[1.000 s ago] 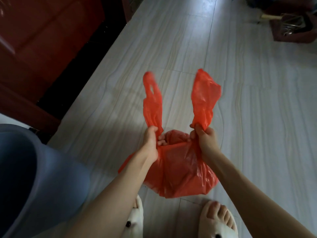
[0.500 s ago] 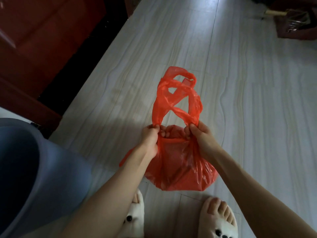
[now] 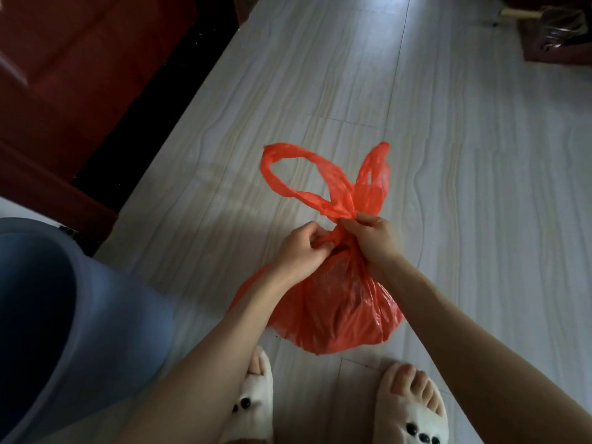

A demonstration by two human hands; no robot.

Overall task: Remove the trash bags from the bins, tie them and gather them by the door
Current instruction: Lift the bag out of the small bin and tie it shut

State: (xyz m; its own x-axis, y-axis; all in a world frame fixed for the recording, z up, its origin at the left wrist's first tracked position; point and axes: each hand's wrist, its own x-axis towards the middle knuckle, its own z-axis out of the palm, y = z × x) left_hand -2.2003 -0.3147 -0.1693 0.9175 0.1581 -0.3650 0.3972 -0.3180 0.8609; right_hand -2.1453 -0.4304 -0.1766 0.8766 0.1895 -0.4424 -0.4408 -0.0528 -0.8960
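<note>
A full red plastic trash bag (image 3: 339,309) hangs just above the pale tiled floor in front of my feet. Its two handle loops (image 3: 326,181) stand up, crossed at the neck. My right hand (image 3: 368,241) pinches the crossing of the loops at the neck. My left hand (image 3: 301,251) grips the bag's neck from the left, fingers curled into the plastic. A blue-grey bin (image 3: 64,318) stands at the lower left, its inside dark.
A dark red wooden door (image 3: 80,75) and its frame run along the left. A dark red dustpan or box with clutter (image 3: 557,33) lies at the top right. My feet in white slippers (image 3: 410,411) stand below the bag.
The two handles were held apart, then crossed. Now both hands have closed together at the neck, and the loops lean over to the right.
</note>
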